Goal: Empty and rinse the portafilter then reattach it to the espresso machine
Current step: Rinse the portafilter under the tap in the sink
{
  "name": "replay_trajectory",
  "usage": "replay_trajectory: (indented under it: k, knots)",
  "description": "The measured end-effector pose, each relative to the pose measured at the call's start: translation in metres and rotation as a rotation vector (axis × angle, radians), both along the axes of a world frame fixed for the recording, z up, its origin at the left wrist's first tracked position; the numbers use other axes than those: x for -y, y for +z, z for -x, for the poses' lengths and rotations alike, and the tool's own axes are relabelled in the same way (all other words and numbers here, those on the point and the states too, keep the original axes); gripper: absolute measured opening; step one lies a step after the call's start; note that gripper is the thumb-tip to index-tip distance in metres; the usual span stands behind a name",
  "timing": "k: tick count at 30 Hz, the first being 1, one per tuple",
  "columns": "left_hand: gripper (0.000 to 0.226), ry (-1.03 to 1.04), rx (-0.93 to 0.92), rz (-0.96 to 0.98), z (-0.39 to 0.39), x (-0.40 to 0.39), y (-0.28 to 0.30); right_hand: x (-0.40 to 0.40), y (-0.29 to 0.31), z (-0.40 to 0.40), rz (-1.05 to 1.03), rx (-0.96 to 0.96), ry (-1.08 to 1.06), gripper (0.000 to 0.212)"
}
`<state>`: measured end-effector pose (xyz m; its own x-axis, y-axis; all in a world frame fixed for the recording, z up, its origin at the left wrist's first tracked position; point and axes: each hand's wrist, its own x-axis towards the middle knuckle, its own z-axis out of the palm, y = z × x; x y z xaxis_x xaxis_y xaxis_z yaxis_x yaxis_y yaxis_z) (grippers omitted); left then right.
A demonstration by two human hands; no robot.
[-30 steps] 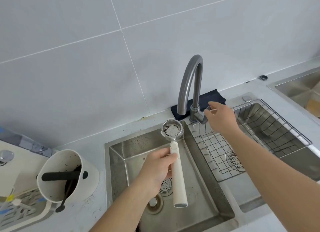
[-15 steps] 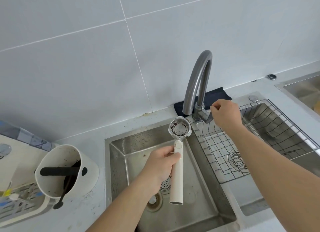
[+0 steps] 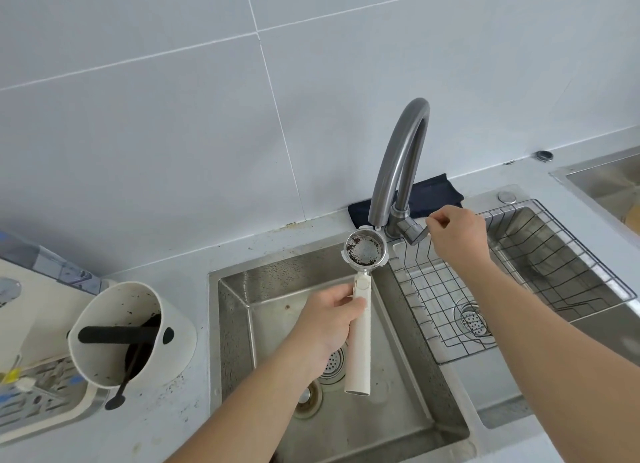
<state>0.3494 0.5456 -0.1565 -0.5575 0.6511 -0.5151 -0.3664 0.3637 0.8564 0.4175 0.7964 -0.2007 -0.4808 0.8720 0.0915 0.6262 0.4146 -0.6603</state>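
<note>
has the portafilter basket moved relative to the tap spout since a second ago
Yes. The portafilter has shifted right, and its basket now sits directly beneath the tap spout, held by the left hand.

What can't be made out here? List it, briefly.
- Head view: whether water runs from the faucet; no stream shows clearly.
- The lever: right hand partly covers it.
- Espresso machine: cut off by the left edge.
- Portafilter grip: left hand hides part of the handle.
</note>
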Motion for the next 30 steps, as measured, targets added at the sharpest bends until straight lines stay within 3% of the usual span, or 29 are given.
replay_trajectory:
  k: [16, 30]
  knots:
    - [0.021, 0.012, 0.282, -0.093, 0.004, -0.016, -0.009, -0.001, 0.000, 0.000, 0.027, 0.000, -0.005, 0.014]
    - [0.023, 0.054, 0.512, 0.009, 0.008, -0.021, -0.002, -0.003, -0.001, 0.000, 0.030, 0.005, 0.000, 0.014]
